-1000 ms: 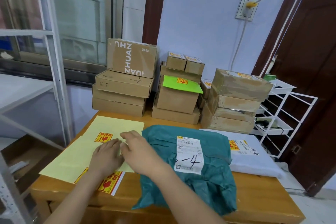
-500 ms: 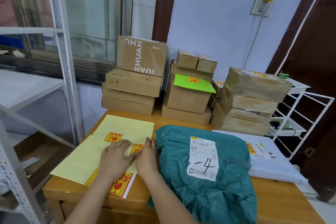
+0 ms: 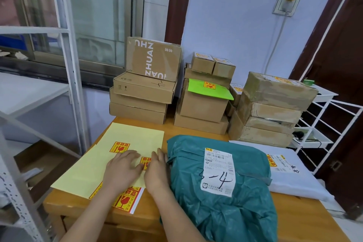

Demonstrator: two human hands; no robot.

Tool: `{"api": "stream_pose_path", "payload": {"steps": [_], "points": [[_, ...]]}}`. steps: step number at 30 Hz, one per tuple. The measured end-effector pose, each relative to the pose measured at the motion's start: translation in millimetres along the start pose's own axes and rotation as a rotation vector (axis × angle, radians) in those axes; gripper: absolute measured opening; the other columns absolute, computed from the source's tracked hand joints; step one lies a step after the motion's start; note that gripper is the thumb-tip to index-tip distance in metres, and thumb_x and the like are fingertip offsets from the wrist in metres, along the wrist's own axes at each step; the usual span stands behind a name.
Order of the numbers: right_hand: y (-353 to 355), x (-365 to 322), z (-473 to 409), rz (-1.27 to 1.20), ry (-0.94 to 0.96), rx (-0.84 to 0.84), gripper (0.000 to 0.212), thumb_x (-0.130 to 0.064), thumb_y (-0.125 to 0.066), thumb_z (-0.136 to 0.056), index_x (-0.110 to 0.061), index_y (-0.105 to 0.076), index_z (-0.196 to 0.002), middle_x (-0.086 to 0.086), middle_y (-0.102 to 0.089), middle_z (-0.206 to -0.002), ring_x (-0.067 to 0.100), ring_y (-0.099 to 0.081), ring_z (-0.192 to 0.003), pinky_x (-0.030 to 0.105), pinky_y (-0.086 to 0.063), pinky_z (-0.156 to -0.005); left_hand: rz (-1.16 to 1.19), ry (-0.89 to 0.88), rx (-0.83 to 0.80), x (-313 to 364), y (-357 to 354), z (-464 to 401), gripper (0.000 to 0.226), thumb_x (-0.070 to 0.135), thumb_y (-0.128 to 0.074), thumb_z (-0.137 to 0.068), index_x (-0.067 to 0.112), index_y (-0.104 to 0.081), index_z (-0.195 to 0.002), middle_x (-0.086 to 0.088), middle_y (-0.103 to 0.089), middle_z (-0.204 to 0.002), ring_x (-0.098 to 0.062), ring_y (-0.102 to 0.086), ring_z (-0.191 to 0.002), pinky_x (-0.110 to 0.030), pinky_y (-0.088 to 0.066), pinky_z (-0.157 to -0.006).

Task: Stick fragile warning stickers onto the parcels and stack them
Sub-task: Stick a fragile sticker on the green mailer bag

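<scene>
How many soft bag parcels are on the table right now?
2: a teal bag at the front beside the hands, and a white bag to its right, partly underneath it.

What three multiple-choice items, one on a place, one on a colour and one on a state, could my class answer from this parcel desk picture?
1. Where does the teal parcel lie?
A. on the white rack
B. on the wooden table, right of the yellow backing sheet
C. on top of the box stacks

2. What colour is the envelope wedged in the middle box stack?
A. bright green
B. blue
C. pink

3. What are the left hand and right hand doing?
A. lifting a box
B. hanging off the table
C. working at a red fragile sticker on the sheet

Answers: 1 B, it lies beside the sheet; 2 A, plainly green; 3 C, both hands meet there.
</scene>
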State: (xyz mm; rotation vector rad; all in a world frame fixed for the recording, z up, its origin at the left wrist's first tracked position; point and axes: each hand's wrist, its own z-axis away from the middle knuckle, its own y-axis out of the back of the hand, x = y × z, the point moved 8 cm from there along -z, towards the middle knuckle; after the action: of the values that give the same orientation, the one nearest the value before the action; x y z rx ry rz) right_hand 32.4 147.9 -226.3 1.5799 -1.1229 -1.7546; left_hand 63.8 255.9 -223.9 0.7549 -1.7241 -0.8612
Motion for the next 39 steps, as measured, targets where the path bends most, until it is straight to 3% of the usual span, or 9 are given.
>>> {"api": "stream_pose_path", "payload": {"steps": [6, 10, 15, 22, 26, 34, 39], "points": [[2, -1, 1, 0.064, 0.026, 0.005, 0.062, 0.007, -0.041, -0.091, -0.006, -0.022, -0.148, 0.001, -0.014, -0.157, 0.020, -0.013, -0.144, 0.030, -0.017, -0.114, 0.027, -0.010, -0.041, -4, 9, -15, 0.036, 0.031, -0.050, -0.096, 0.018, -0.054, -0.129, 0.002, -0.052, -0.136, -0.017, -0.048, -0.124, -0.033, -0.040, -0.100], [3, 0, 1, 0.030, 0.002, 0.026, 0.058, 0.008, -0.044, -0.090, -0.007, -0.031, -0.144, 0.002, -0.021, -0.153, 0.021, -0.029, -0.137, 0.027, -0.026, -0.110, -0.121, 0.066, 0.071, -22, 21, -25, 0.050, 0.036, -0.050, -0.094, 0.015, -0.044, -0.139, -0.002, -0.042, -0.146, -0.020, -0.035, -0.136, -0.041, -0.025, -0.112], [5, 1, 1, 0.029, -0.003, 0.046, 0.057, 0.006, -0.044, -0.091, -0.007, -0.030, -0.144, 0.003, -0.019, -0.154, 0.021, -0.030, -0.136, 0.028, -0.028, -0.109, -0.209, 0.181, -0.036, -49, 11, -33, 0.068, 0.054, -0.039, -0.094, 0.013, -0.029, -0.147, -0.003, -0.027, -0.155, -0.020, -0.020, -0.144, -0.040, -0.016, -0.117], [11, -14, 6, -0.090, 0.182, 0.113, 0.049, 0.004, -0.041, -0.096, -0.011, -0.040, -0.143, -0.003, -0.021, -0.155, 0.013, -0.018, -0.143, 0.020, -0.018, -0.114, -0.192, 0.141, 0.034, -47, 14, -31, 0.066, 0.057, -0.044, -0.092, 0.015, -0.042, -0.142, 0.000, -0.039, -0.149, -0.018, -0.032, -0.138, -0.036, -0.026, -0.113], [6, -35, 8, -0.114, 0.330, 0.068, 0.042, -0.006, -0.040, -0.098, -0.015, -0.047, -0.138, -0.006, -0.027, -0.152, 0.012, -0.030, -0.138, 0.024, -0.030, -0.111, -0.155, 0.122, 0.095, -45, 17, -30, 0.057, 0.054, -0.049, -0.090, 0.016, -0.054, -0.132, 0.001, -0.052, -0.138, -0.018, -0.043, -0.129, -0.036, -0.033, -0.106], [4, -49, -25, -0.096, 0.330, 0.094, 0.043, -0.009, -0.043, -0.096, -0.009, -0.044, -0.138, 0.004, -0.041, -0.144, 0.019, -0.031, -0.135, 0.031, -0.026, -0.114, -0.199, 0.040, 0.180, -35, 26, -26, 0.045, 0.045, -0.056, -0.090, 0.013, -0.065, -0.118, -0.005, -0.065, -0.120, -0.024, -0.054, -0.114, -0.041, -0.035, -0.098], [-6, -37, -29, -0.086, 0.315, 0.131, 0.044, -0.008, -0.045, -0.095, -0.012, -0.044, -0.139, 0.000, -0.042, -0.143, 0.015, -0.029, -0.136, 0.027, -0.022, -0.114, -0.193, -0.011, 0.202, -31, 27, -27, 0.038, 0.045, -0.057, -0.089, 0.017, -0.069, -0.112, -0.004, -0.069, -0.112, -0.025, -0.058, -0.108, -0.043, -0.037, -0.096]]}}
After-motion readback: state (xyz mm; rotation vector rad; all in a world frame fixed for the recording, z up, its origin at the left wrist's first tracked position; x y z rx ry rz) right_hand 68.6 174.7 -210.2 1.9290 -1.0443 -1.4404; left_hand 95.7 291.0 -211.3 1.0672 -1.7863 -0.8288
